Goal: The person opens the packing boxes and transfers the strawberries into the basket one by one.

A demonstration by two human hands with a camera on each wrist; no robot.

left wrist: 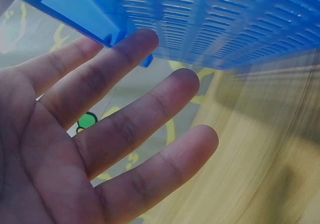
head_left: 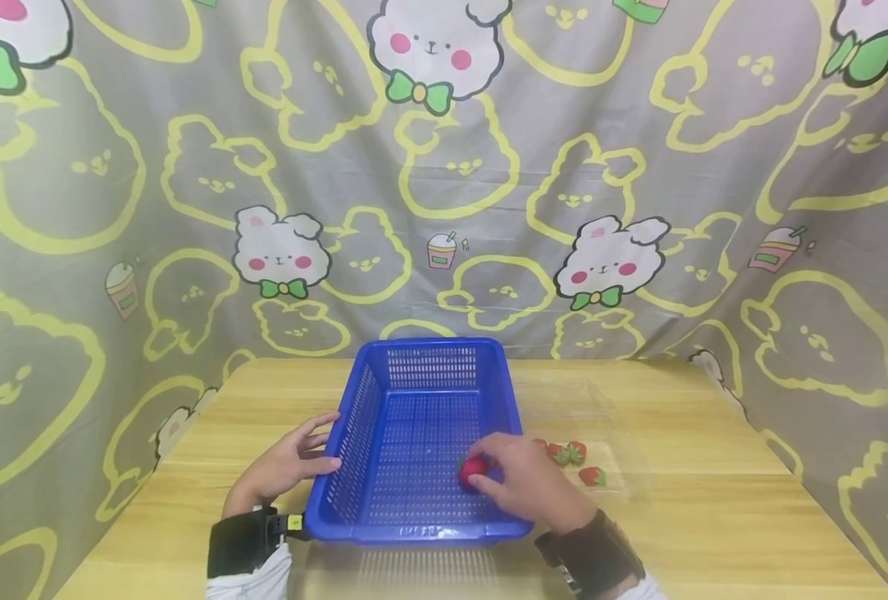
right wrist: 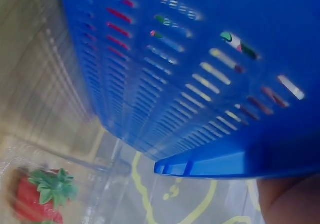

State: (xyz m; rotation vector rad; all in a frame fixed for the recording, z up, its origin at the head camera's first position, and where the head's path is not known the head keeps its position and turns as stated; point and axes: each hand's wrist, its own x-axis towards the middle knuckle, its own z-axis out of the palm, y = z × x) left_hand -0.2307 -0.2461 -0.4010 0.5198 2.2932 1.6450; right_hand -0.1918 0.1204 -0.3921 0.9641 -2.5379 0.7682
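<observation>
A blue plastic basket (head_left: 421, 532) with slotted walls stands in the middle of the wooden table. Inside it, near its front right corner, my right hand (head_left: 531, 481) pinches a red strawberry (head_left: 471, 474) between thumb and fingers. In the right wrist view, part of that hand (right wrist: 292, 200) shows at the rim, and the basket wall hides the rest. My left hand (head_left: 288, 461) rests at the basket's left rim, fingers spread and nearly straight. In the left wrist view its fingers (left wrist: 135, 126) extend beside the slotted wall (left wrist: 200, 18).
Right of the basket, several strawberries (head_left: 592, 477) lie in a clear plastic box (head_left: 615, 492), its transparent lid (head_left: 564, 398) behind. One strawberry (right wrist: 35, 199) shows close up in the right wrist view. A patterned curtain (head_left: 444, 183) encloses the wooden table (head_left: 714, 500) at the back and sides.
</observation>
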